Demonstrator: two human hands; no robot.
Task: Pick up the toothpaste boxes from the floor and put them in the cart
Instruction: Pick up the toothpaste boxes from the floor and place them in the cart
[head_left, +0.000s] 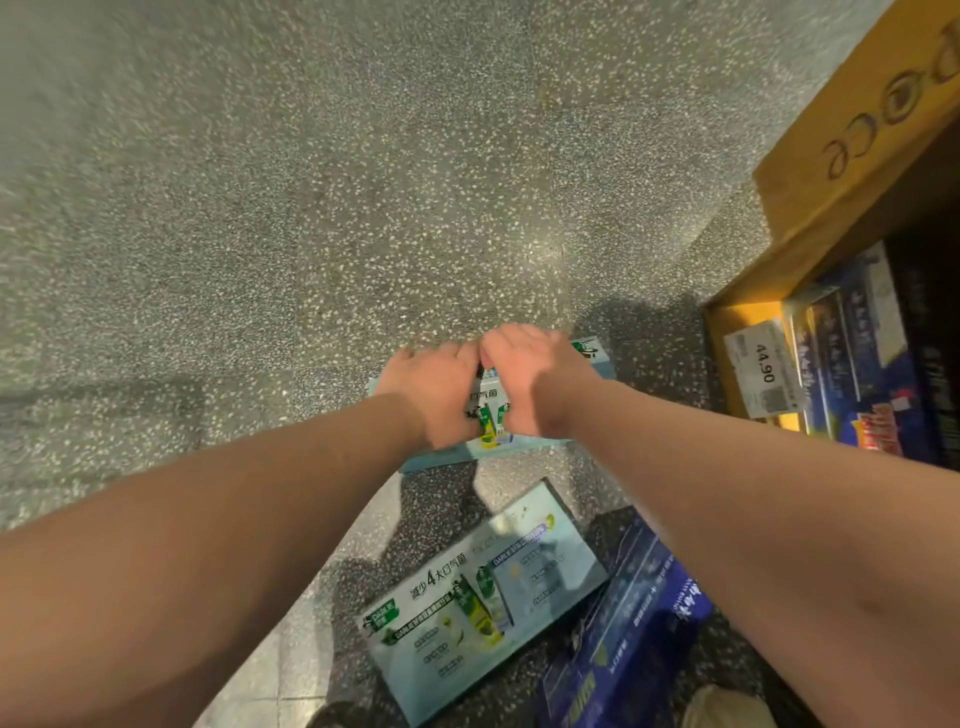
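Observation:
A light-blue toothpaste box (589, 355) lies on the speckled floor ahead of me. My left hand (431, 389) and my right hand (524, 374) lie side by side on top of it, their fingers curled over its far edge and gripping it. The hands cover most of the box's top. A second light-blue toothpaste box (483, 597) lies flat on the floor nearer to me, between my forearms. A dark blue toothpaste box (623, 639) lies beside it on the right, touching its edge. No cart is in view.
A yellow-based shop shelf (852, 156) stands at the right, holding dark blue boxes (852, 332) and a price tag (763, 369) reading 44.90. Grey terrazzo floor (311, 182) stretches ahead and to the left. A light shoe tip (722, 706) shows at the bottom right.

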